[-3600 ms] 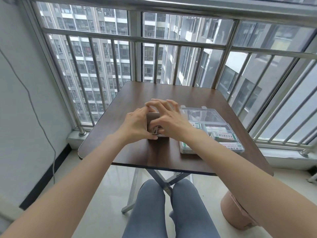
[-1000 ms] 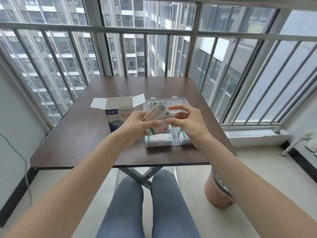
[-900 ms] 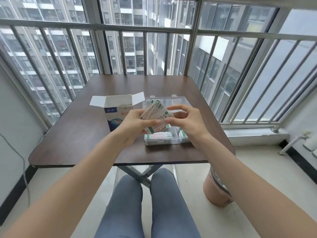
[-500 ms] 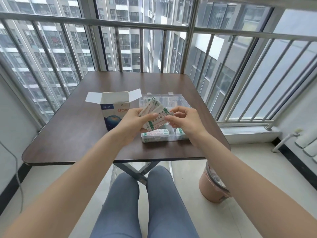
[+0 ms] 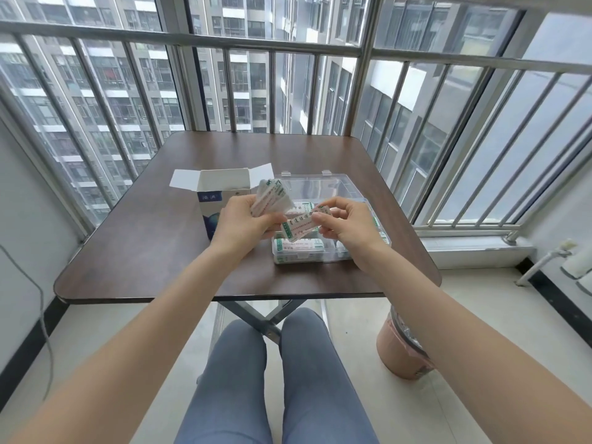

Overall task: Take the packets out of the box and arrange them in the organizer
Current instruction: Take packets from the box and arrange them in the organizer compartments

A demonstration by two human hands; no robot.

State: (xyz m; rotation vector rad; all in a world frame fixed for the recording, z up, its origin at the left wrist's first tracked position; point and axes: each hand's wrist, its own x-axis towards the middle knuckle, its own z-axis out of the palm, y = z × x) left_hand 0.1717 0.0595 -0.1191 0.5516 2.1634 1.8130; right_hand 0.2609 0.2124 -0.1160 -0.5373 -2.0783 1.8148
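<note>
The left hand (image 5: 243, 221) grips a fanned stack of white-and-green packets (image 5: 272, 200), raised above the table just in front of the open box (image 5: 221, 195); holding the bundle splayed like this looks meant to let single packets be peeled off one at a time. The right hand (image 5: 344, 224) pinches one such packet (image 5: 299, 227) between thumb and fingertips, its long side tilted, directly over the near part of the clear plastic organizer (image 5: 355, 187). The left thumb seems to touch the low end of that packet, so whether it has fully left the stack I cannot tell.

The box stands upright on the dark brown table (image 5: 144, 245) with its top flaps spread wide, just left of the organizer (its inside is hidden from this angle, so how many packets remain there cannot be told). The organizer lies flat with its transparent lid thrown back toward the railing. In its near compartments lie stored packets (image 5: 298, 246), stacked flat with their green-edged labels up; the compartments under the right hand are mostly covered.

In my judgement the task is midway: the single packet is poised to go down into a compartment, and the fan in the left hand is yet to be sorted. A pink waste bin (image 5: 403, 350) stands on the floor at the right.
</note>
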